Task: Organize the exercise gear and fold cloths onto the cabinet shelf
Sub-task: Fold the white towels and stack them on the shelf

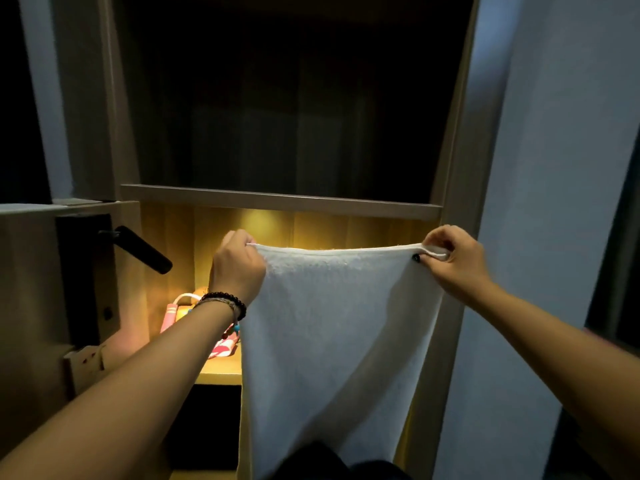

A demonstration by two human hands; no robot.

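Note:
A white towel (332, 327) hangs spread out in front of the lit cabinet shelf (221, 374). My left hand (237, 265) pinches its top left corner. My right hand (453, 261) pinches the top right corner, so the upper edge is stretched taut between them. On the shelf, behind my left wrist, lies a pink skipping rope (173, 315) with a white cord, next to a pink patterned item (223, 348). The towel hides the rest of the shelf.
A dark upper compartment (284, 98) sits above a shelf board (277, 200). An open door with a black lever handle (143, 249) stands at the left. A pale wall (554, 168) runs along the right. Below the lit shelf is a dark compartment (207, 424).

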